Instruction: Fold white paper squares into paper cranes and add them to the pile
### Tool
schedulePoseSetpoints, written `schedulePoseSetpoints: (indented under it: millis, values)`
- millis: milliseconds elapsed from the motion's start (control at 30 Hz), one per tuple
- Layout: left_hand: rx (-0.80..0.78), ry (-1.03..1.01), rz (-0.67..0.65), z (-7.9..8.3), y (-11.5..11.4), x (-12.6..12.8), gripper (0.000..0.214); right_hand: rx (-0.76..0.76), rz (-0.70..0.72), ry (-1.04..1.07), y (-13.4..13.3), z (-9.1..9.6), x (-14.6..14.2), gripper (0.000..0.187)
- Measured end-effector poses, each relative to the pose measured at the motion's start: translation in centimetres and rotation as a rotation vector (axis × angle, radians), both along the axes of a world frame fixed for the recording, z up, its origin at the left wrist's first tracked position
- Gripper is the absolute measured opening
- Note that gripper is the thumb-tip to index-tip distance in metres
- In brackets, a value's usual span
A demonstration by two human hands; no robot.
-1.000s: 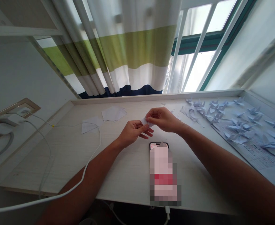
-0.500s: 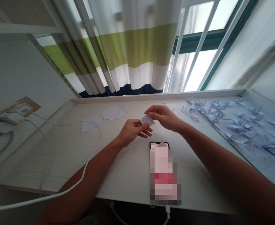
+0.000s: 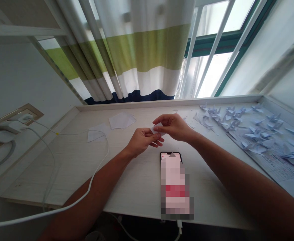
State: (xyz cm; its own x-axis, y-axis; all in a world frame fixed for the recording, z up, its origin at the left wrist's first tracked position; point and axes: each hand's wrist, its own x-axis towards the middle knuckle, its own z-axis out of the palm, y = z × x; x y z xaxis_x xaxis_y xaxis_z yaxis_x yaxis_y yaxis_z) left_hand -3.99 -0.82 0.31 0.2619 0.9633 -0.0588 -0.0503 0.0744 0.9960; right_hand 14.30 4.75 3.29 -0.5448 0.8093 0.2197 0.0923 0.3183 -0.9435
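Observation:
A small folded piece of white paper is held up between my two hands above the desk. My left hand pinches its lower left part, thumb on top and the other fingers underneath. My right hand has its thumb and fingers closed on the upper right part, covering much of the sheet. Just below the hands, a phone lies face up on the desk, most of its screen blurred out.
Loose paper squares lie at the back left of the white desk. Many folded paper cranes are spread over the right side, some on a printed sheet. A white cable passes across my left forearm. Paper scraps lie behind my right hand.
My right thumb has moved left and down across the folded paper, so less of the paper shows. My left hand has shifted slightly to the right, still holding it.

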Motion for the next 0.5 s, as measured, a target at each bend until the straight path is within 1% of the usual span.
schedulePoseSetpoints:
  millis: [133,200,300,400,500]
  values:
    - [-0.008,-0.006,-0.028,-0.11,-0.03,-0.06,0.039,-0.017,-0.02,0.048,-0.15,-0.11,-0.03,0.024]
    - [-0.013,-0.016,-0.056,-0.12,-0.01,-0.12,0.038,-0.06,0.006,0.088,-0.19,-0.18,-0.04,0.025]
    - [-0.014,-0.044,-0.085,-0.14,0.05,-0.19,0.04,-0.148,0.059,0.12,-0.13,-0.14,0.02,0.033]
    - [-0.001,-0.07,-0.035,-0.14,0.06,-0.1,0.042,-0.171,0.038,0.096,-0.05,0.25,0.29,0.036]
    - [0.019,-0.083,0.035,-0.19,0.02,0.13,0.043,-0.149,-0.069,0.093,-0.33,0.78,0.81,0.04]
